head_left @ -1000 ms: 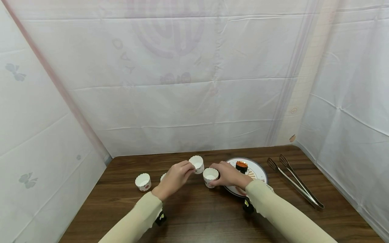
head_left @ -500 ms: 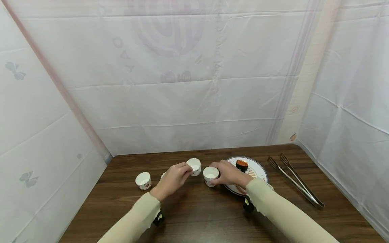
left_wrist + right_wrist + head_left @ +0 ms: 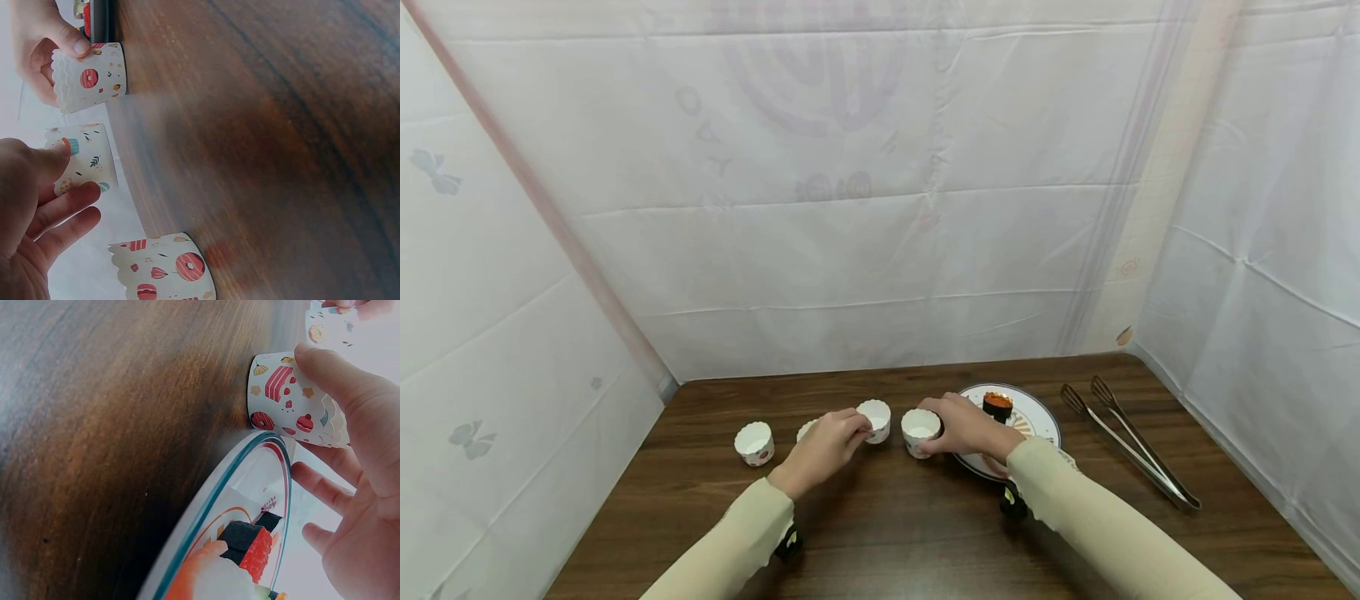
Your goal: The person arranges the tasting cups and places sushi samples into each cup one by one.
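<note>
In the head view my left hand (image 3: 823, 446) pinches a white paper baking cup (image 3: 874, 419) by its near side, thumb and fingers at the wall. The left wrist view shows this baking cup (image 3: 90, 159) printed with a cupcake and leaves, its base close to the tabletop. My right hand (image 3: 966, 427) grips a second baking cup (image 3: 919, 429), printed with cake and donuts, which stands upright beside the plate's left rim. Another baking cup (image 3: 754, 443) stands at the left. One more baking cup (image 3: 806, 430) is mostly hidden behind my left hand.
A round plate (image 3: 1051, 421) under my right forearm bears roe-topped sushi (image 3: 997, 405) and other pieces, seen closer in the right wrist view. Metal tongs (image 3: 1138, 450) lie to its right. White curtains (image 3: 880, 250) enclose the wooden table (image 3: 887, 533) at the back and sides.
My left hand has brought its baking cup slightly left and lower, toward the table. My right hand keeps its grip on the other baking cup in about the same place.
</note>
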The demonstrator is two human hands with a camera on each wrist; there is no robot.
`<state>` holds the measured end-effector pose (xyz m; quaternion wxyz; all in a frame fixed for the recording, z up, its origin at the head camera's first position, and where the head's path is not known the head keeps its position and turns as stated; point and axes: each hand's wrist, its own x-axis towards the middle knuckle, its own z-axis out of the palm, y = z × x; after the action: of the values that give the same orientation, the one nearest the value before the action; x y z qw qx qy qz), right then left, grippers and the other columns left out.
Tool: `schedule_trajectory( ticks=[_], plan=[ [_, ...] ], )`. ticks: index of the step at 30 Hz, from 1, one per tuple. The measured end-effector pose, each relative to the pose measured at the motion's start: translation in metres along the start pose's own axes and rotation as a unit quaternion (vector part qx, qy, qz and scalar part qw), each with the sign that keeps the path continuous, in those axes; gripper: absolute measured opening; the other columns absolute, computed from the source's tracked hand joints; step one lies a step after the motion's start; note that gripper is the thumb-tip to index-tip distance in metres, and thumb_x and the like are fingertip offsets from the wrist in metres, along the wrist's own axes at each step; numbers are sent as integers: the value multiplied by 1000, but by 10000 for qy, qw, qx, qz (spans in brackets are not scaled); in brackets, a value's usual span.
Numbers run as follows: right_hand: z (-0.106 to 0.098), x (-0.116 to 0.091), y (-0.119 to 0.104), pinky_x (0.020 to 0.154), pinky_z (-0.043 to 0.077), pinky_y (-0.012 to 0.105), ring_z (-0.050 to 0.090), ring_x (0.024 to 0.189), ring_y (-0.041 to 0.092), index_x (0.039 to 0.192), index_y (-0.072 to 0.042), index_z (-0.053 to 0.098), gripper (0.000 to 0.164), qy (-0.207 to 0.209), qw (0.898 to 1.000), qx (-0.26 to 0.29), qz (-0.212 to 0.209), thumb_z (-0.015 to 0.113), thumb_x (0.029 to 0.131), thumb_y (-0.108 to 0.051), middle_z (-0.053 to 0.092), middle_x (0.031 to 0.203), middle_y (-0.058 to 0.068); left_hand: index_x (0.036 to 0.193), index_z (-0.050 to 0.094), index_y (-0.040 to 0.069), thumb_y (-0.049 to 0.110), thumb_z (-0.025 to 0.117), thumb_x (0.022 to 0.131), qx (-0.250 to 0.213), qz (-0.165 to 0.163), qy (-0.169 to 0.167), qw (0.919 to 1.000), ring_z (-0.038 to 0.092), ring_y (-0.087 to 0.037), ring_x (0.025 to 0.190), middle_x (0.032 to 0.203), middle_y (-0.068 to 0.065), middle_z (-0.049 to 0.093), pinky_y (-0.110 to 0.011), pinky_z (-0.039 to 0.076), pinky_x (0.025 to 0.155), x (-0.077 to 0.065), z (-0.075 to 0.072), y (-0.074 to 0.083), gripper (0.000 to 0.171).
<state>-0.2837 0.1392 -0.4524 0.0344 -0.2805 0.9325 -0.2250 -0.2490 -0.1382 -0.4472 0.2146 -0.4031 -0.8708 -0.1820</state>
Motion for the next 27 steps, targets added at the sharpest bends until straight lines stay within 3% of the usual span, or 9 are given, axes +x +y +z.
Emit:
schedule_trajectory(
  ticks=[27],
  plan=[
    [0, 1, 1, 84, 48, 40, 54, 98, 15, 133, -18, 65, 58, -7, 9999, -82, 59, 83, 85, -44, 63, 110, 0, 89, 70, 8, 1, 75, 92, -152, 42, -343, 9993, 55, -4, 71, 82, 3, 64, -23, 50, 64, -4, 12, -1, 9]
  ],
)
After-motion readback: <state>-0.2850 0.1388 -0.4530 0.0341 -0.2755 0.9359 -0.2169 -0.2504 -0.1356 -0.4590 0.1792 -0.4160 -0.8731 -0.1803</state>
